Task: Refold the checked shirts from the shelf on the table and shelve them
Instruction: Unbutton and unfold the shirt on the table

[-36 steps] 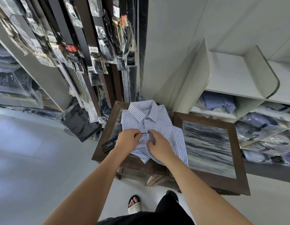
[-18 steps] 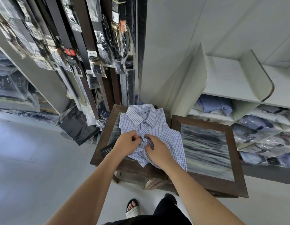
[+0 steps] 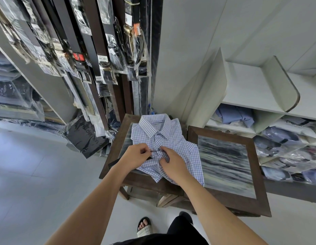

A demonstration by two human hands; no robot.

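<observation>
Wooden table (image 3: pixel 173 187), white shelf (image 3: pixel 245 96), grey floor (image 3: pixel 30 174)

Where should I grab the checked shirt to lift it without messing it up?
The checked shirt lies flat on the table, front up, with its collar farthest from the person. It is probably best to pinch both shoulders beside the collar, one hand from each side, so the rest hangs straight.

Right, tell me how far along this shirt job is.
Done: one checked shirt lies front-up on the table, collar away from the person. In hand: the left hand pinches a thin dark cord at the shirt's front, and the right hand pinches the cloth beside it. Left: its lower part is rumpled, not yet folded, and it is not on the shelf.
</observation>
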